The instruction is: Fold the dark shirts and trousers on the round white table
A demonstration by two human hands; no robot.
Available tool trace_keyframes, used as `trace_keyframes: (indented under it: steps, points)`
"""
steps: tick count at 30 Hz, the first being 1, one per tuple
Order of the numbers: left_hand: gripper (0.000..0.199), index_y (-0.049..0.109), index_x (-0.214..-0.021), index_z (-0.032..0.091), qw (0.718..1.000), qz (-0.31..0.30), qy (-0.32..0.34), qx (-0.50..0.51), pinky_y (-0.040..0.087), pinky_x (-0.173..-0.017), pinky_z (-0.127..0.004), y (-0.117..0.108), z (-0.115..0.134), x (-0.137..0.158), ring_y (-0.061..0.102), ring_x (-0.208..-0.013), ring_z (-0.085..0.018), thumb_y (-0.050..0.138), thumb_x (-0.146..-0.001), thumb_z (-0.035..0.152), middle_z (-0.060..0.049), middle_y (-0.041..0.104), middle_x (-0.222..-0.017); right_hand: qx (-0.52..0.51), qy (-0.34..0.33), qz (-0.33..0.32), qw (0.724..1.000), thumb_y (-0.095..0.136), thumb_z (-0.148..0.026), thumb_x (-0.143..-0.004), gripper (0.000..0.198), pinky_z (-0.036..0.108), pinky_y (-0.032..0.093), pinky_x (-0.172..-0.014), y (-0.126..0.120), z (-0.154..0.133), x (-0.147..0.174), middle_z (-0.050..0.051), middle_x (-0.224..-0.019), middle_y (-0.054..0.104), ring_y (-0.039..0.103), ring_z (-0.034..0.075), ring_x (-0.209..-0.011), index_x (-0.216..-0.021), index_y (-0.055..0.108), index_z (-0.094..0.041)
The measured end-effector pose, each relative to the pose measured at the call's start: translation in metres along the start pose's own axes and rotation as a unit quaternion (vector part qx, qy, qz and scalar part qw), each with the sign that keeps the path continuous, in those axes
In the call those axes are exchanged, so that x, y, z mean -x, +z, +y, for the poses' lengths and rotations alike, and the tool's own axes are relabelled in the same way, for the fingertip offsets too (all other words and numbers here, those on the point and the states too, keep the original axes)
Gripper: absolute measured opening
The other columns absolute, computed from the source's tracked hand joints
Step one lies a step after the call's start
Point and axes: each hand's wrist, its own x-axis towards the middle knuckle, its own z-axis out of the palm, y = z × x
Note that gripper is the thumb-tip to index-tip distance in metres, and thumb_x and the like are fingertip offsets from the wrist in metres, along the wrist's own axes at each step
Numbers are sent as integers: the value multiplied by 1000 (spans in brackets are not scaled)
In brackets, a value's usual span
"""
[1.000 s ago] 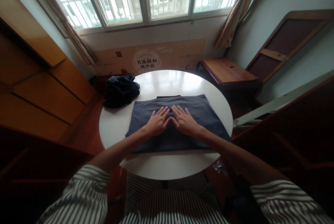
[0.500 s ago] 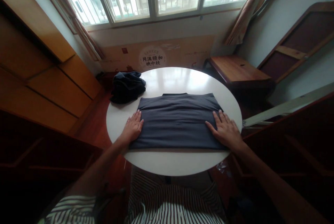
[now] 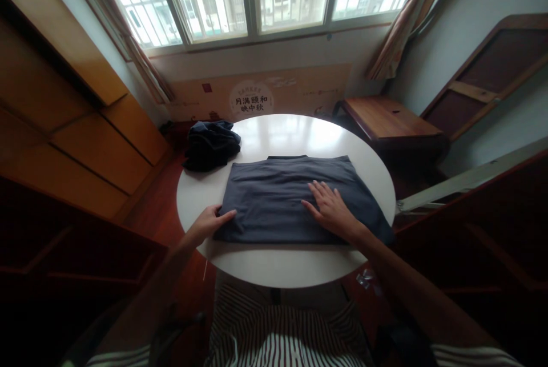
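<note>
A dark grey shirt, folded into a wide flat shape, lies on the round white table. A darker strip, perhaps its collar, shows at the far edge. My left hand grips the shirt's left edge, with the thumb on top and the fingers tucked at or under the side, partly hidden. Spread flat over the cloth right of centre is my right hand, palm down and fingers apart. The shirt's right near corner reaches out to the table rim.
A crumpled heap of dark clothing sits on the table's far left. Behind the table to the right stands a low wooden table. Wooden cabinets line the left, and a dark wooden panel rises close on the right.
My right hand has slid left from the shirt's right edge toward its middle. My left hand has come slightly nearer me and closed on the left edge. The right near corner now spreads farther right.
</note>
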Motion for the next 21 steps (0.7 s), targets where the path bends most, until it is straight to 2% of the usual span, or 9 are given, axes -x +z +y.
trace_keyframes:
  steps: [3,5,7,10,12,13,15,18,21]
  points:
    - [61,70,-107,14,998,-12,16,52,59,-68,-32,11,13,-3,72,-85,-27,87,-59,48,-11,76,-100,-146,-54,-20,988,36,-55,-98,66,48,30,-118,-5,-29,-24,17,-153,43,36,32,-144,-147,46,-12]
    - [68,66,-118,14,995,-12,48,92,59,-73,-35,25,22,-3,72,-88,-27,86,-60,43,-11,75,-103,-270,-55,-42,960,39,-57,-98,62,42,37,-113,-11,-47,-41,15,-144,54,49,29,-135,-140,53,-15]
    - [72,60,-128,14,990,-1,100,98,58,-82,-37,45,35,-1,71,-96,-28,82,-65,40,-12,72,-112,-382,-20,-86,920,43,-61,-95,59,42,45,-105,-19,-62,-57,13,-133,62,58,29,-123,-133,59,-18]
    - [66,53,-136,16,974,-1,225,15,55,-93,-36,86,60,6,67,-106,-26,72,-75,31,-13,65,-125,-497,54,-151,853,53,-68,-87,63,40,54,-87,-30,-78,-80,11,-127,64,63,28,-109,-129,60,-21]
    - [57,53,-134,16,946,-14,317,-70,51,-98,-38,116,75,12,63,-109,-25,64,-77,20,-13,62,-124,-530,73,-178,826,64,-66,-81,63,36,55,-77,-36,-81,-92,11,-116,67,65,26,-98,-123,61,-20]
    - [55,54,-131,16,929,-15,352,-113,50,-100,-39,131,80,14,61,-110,-26,62,-77,15,-13,62,-122,-536,74,-184,821,71,-62,-76,62,33,54,-73,-38,-78,-97,10,-109,68,65,24,-92,-119,62,-18]
    - [53,53,-127,14,903,-21,387,-185,49,-100,-43,158,85,15,58,-112,-28,58,-75,10,-14,60,-118,-529,70,-181,826,85,-48,-65,63,29,52,-69,-40,-69,-103,6,-98,68,63,21,-84,-114,63,-17]
    - [60,43,-135,12,886,-50,387,-251,50,-98,-45,191,80,11,56,-114,-30,55,-76,9,-17,56,-120,-478,91,-142,862,92,-25,-52,72,25,51,-69,-39,-46,-107,3,-96,68,62,18,-83,-116,61,-17]
    - [74,28,-148,12,869,-82,397,-283,52,-96,-43,215,75,7,54,-117,-31,52,-78,9,-19,50,-127,-421,131,-105,892,86,-16,-55,64,24,50,-67,-40,-23,-105,1,-87,68,61,17,-77,-115,63,-17]
